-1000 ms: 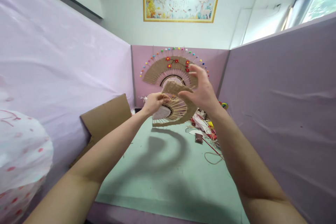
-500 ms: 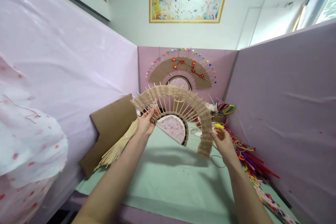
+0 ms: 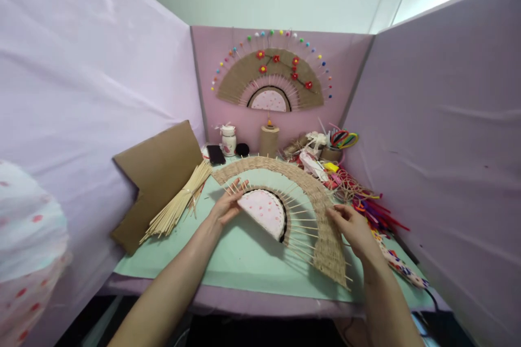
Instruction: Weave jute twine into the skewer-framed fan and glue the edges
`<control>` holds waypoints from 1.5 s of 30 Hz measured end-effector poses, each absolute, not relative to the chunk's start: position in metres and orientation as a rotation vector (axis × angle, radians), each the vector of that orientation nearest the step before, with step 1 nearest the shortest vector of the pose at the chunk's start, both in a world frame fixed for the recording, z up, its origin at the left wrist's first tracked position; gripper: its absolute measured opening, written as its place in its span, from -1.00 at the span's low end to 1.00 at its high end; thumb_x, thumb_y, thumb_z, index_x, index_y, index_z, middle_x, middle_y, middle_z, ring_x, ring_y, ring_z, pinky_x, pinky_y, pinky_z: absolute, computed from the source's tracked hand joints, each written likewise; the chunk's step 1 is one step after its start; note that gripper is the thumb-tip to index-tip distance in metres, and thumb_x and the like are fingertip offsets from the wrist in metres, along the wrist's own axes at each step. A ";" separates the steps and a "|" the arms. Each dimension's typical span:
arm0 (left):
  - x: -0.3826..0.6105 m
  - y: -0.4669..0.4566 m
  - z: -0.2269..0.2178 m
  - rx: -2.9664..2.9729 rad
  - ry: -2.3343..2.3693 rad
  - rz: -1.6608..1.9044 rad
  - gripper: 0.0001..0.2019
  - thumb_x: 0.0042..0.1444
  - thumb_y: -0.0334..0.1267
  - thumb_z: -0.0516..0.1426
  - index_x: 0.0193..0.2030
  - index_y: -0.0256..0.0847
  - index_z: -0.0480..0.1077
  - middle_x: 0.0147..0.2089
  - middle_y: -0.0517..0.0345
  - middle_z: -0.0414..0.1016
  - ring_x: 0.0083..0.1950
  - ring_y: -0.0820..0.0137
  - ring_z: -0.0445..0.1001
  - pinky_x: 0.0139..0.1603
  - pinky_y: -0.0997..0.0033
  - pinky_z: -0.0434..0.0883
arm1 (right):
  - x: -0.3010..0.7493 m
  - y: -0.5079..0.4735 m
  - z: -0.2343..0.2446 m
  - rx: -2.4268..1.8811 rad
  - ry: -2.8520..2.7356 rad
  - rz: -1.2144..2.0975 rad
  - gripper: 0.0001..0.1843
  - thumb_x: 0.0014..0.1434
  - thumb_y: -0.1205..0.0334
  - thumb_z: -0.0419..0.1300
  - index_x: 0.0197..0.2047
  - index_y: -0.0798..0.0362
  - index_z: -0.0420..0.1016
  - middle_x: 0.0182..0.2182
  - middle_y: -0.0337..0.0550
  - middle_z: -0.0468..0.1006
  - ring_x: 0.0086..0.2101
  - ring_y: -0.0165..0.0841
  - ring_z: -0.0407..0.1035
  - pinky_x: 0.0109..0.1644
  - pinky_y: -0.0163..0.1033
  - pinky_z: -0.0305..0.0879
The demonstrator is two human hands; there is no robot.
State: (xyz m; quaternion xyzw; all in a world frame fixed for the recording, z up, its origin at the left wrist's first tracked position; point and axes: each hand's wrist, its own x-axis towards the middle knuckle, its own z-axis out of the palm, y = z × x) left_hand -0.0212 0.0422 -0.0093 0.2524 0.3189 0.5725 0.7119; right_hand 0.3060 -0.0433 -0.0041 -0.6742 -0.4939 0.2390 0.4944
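A woven fan (image 3: 325, 222) with thin wooden sticks and a pink spotted half-round base is tilted above the green-covered table (image 3: 228, 260). My left hand (image 3: 230, 203) grips it at the left end of the base, among the sticks there. On the other side, my right hand (image 3: 350, 222) pinches the outer edge of the woven band. Stick tips poke out past the band along its rim. Behind it, a finished-looking fan (image 3: 240, 78) with red flowers and coloured beads hangs on the pink back panel.
Left of the fan lie a bundle of thin sticks (image 3: 179, 203) and brown cardboard (image 3: 158, 173). A phone (image 3: 215, 154), a white jar (image 3: 228, 141) and a twine spool (image 3: 269, 141) stand at the back. Scissors (image 3: 345, 139), tangled cord (image 3: 354, 187) and coloured stems (image 3: 378, 214) crowd the right.
The view has tipped downward. Both hands have lowered the fan closer to the table and tilted it flatter, so more of the woven band's face shows.
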 end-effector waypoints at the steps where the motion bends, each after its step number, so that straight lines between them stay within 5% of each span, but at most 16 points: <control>1: -0.022 0.040 -0.011 0.574 0.711 1.252 -0.50 0.00 -0.63 0.21 0.05 -0.09 0.38 0.18 0.07 0.48 0.00 0.33 0.58 0.06 0.22 0.52 | 0.307 -0.047 -0.007 -1.634 -1.212 0.625 -0.55 -0.11 -0.14 0.24 -0.31 0.08 0.51 -0.47 -0.15 0.52 -0.43 -0.27 0.39 -0.35 -0.20 0.31; 5: -0.030 0.033 -0.020 0.555 0.790 1.239 -0.51 -0.02 -0.69 0.15 0.03 -0.16 0.38 0.17 0.03 0.49 -0.06 0.33 0.60 0.02 0.28 0.54 | 0.319 -0.062 -0.016 -1.707 -1.308 0.734 -0.49 -0.01 -0.16 0.17 -0.17 0.09 0.51 -0.35 -0.05 0.57 -0.39 -0.21 0.45 -0.32 -0.13 0.39; 8: -0.032 0.023 -0.031 0.597 0.911 1.179 -0.59 0.00 -0.69 0.14 -0.05 -0.20 0.38 0.10 0.00 0.53 -0.06 0.31 0.60 0.01 0.25 0.55 | 0.330 -0.069 -0.021 -1.915 -1.379 0.452 -0.44 0.03 -0.14 0.15 -0.07 0.13 0.48 -0.28 0.05 0.56 -0.35 -0.15 0.47 -0.19 -0.01 0.42; 11: -0.030 0.014 -0.039 0.690 1.025 1.077 -0.73 0.04 -0.64 0.15 -0.16 -0.25 0.40 -0.03 -0.05 0.58 -0.10 0.31 0.61 -0.02 0.26 0.55 | 0.327 -0.073 -0.026 -1.884 -1.563 0.151 -0.42 0.11 -0.15 0.11 0.02 0.11 0.46 -0.12 0.14 0.53 -0.13 -0.03 0.45 0.05 0.11 0.35; 15: -0.039 0.015 -0.037 0.852 1.160 0.979 -0.96 0.08 -0.47 0.23 -0.34 -0.31 0.46 -0.26 -0.11 0.62 -0.20 0.26 0.61 -0.11 0.30 0.56 | 0.300 -0.073 -0.040 -1.652 -1.988 0.148 -0.40 0.22 -0.12 0.07 0.21 0.06 0.34 0.18 0.15 0.38 0.19 0.00 0.25 0.27 0.13 0.20; 18: -0.069 0.020 -0.025 1.032 1.359 0.948 -0.82 0.00 -0.29 0.32 -0.51 -0.29 0.44 -0.49 -0.13 0.55 -0.23 0.07 0.60 -0.19 0.17 0.54 | 0.284 -0.074 -0.055 -1.624 -2.208 0.249 -0.35 0.23 -0.11 0.08 0.29 0.05 0.28 0.28 0.15 0.27 0.27 -0.01 0.17 0.30 0.13 0.18; 20: -0.093 0.023 -0.016 1.165 1.499 1.022 -0.75 -0.05 -0.26 0.34 -0.59 -0.21 0.37 -0.54 -0.08 0.51 -0.07 -0.02 0.57 -0.09 0.17 0.49 | 0.282 -0.075 -0.063 -1.638 -2.261 0.252 -0.34 0.24 -0.10 0.07 0.31 0.05 0.26 0.31 0.15 0.24 0.29 0.00 0.13 0.31 0.14 0.17; 24: -0.112 0.033 -0.011 1.415 1.655 1.178 -0.90 -0.03 -0.31 0.27 -0.40 -0.18 0.42 -0.08 -0.21 0.59 0.34 -0.05 0.26 0.31 0.08 0.19 | 0.286 -0.071 -0.061 -1.646 -2.302 0.211 -0.30 0.25 -0.13 0.05 0.33 0.11 0.24 0.31 0.22 0.24 0.30 0.03 0.12 0.31 0.16 0.16; 29: -0.087 0.048 -0.031 1.638 1.643 1.159 -0.58 -0.03 -0.33 0.25 0.03 -0.30 0.40 0.40 -0.30 0.18 0.49 0.01 -0.03 0.46 0.13 -0.14 | 0.266 -0.038 -0.034 -1.579 -2.394 0.150 -0.18 0.24 -0.19 0.05 0.42 0.07 0.05 0.39 0.17 0.08 0.36 0.03 -0.02 0.36 0.22 0.03; 33: -0.077 0.052 -0.049 1.715 1.625 1.084 -0.50 -0.01 -0.28 0.26 0.10 -0.33 0.36 0.41 -0.37 0.14 0.49 -0.02 -0.04 0.46 0.11 -0.17 | 0.238 0.000 -0.025 -1.555 -2.553 0.264 -0.10 0.25 -0.20 0.04 0.46 0.14 -0.09 0.43 0.20 -0.06 0.40 -0.01 -0.16 0.40 0.23 -0.10; 45: -0.081 0.047 -0.052 1.919 1.641 0.975 -0.51 0.05 -0.27 0.24 0.14 -0.31 0.34 0.26 -0.37 0.35 0.38 -0.07 0.19 0.42 0.01 -0.08 | 0.230 0.024 -0.055 -1.506 -2.682 0.269 -0.10 0.26 -0.31 -0.09 0.44 0.15 0.01 0.42 0.15 -0.03 0.39 -0.03 -0.14 0.42 0.18 -0.13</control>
